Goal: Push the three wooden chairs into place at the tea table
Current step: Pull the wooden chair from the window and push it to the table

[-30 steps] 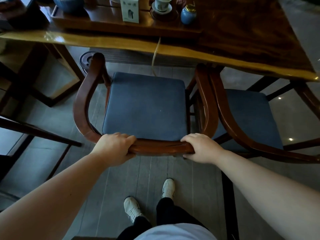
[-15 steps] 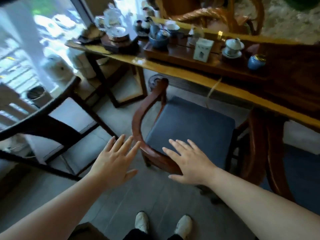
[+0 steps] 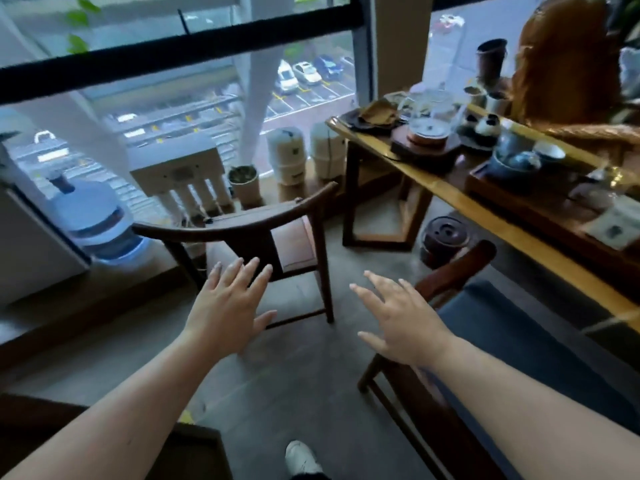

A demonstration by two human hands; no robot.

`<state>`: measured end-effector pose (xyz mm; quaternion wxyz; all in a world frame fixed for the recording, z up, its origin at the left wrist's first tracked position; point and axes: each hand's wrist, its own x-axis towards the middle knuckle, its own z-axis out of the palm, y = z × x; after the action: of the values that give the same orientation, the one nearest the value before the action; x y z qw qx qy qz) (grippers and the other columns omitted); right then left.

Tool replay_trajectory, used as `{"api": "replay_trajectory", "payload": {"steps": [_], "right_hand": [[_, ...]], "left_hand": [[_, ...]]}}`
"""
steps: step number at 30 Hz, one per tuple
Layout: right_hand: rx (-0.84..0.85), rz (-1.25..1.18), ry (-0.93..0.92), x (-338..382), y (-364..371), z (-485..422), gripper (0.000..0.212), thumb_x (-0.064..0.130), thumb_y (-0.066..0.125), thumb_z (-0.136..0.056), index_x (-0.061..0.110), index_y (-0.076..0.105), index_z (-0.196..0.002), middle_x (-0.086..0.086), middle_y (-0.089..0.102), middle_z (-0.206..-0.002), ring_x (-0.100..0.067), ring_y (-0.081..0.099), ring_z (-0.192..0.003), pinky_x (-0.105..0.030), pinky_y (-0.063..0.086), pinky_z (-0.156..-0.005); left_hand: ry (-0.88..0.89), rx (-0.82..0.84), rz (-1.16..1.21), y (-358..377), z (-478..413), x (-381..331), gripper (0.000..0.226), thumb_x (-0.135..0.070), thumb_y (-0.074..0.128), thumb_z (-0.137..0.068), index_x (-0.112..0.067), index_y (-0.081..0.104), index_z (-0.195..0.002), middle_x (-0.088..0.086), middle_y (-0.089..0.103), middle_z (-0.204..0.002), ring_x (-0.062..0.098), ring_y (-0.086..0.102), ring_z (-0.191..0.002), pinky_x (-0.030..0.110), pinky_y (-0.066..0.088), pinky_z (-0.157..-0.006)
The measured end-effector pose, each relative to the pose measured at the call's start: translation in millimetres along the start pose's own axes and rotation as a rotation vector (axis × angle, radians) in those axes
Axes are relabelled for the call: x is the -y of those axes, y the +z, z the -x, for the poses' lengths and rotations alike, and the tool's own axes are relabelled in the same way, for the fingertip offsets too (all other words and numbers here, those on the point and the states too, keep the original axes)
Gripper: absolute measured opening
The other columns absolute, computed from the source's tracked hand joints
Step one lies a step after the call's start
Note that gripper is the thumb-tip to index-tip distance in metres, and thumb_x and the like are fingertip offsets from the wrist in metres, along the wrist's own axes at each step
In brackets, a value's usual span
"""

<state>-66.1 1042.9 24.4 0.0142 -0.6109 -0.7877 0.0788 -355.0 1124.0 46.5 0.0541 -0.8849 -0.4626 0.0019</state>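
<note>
A dark wooden chair (image 3: 242, 223) with a curved top rail stands out on the floor by the window, left of the tea table (image 3: 519, 223). A second chair with a blue cushion (image 3: 512, 327) sits at the table's near side on the right. My left hand (image 3: 228, 306) hovers with fingers spread just in front of the dark chair's back, touching nothing. My right hand (image 3: 398, 317) is also spread and empty, above the floor beside the blue chair's rail. A third chair is not visible.
Teaware, a glass kettle (image 3: 429, 123) and a tray crowd the tabletop. A water jug (image 3: 93, 216), white canisters (image 3: 287, 154) and a round dark pot (image 3: 443, 237) stand on the floor near the window. A dark furniture edge (image 3: 194, 452) lies at lower left.
Both hands let go of the blue chair's back rail and opened. My view swung left toward the window, bringing the dark chair into sight with both hands stretched toward it.
</note>
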Motion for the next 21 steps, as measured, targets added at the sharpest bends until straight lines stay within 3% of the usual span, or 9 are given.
{"api": "replay_trajectory", "payload": {"steps": [14,21], "right_hand": [[-0.025,0.046,-0.085,22,-19,-176,0.086,0.053,0.063,-0.087,0.026,0.02,-0.155,-0.011,0.019,-0.163,-0.023,0.017,-0.147,-0.047,0.012,-0.119],[0.017,0.053,-0.11,13,-11,-245,0.088,0.052,0.066,-0.084,0.025,0.022,-0.155,-0.012,0.021,-0.162,-0.023,0.018,-0.147,-0.048,0.013,-0.118]], "left_hand": [[-0.19,-0.007,-0.01,5,-53,130,0.082,-0.053,0.068,-0.076,-0.009,0.041,-0.14,0.02,0.05,-0.137,0.04,0.04,-0.129,0.061,0.032,-0.105],[-0.2,0.063,-0.032,34,-86,157,0.084,-0.061,0.055,-0.081,-0.014,0.029,-0.146,0.016,0.04,-0.147,0.037,0.032,-0.135,0.055,0.025,-0.111]]}}
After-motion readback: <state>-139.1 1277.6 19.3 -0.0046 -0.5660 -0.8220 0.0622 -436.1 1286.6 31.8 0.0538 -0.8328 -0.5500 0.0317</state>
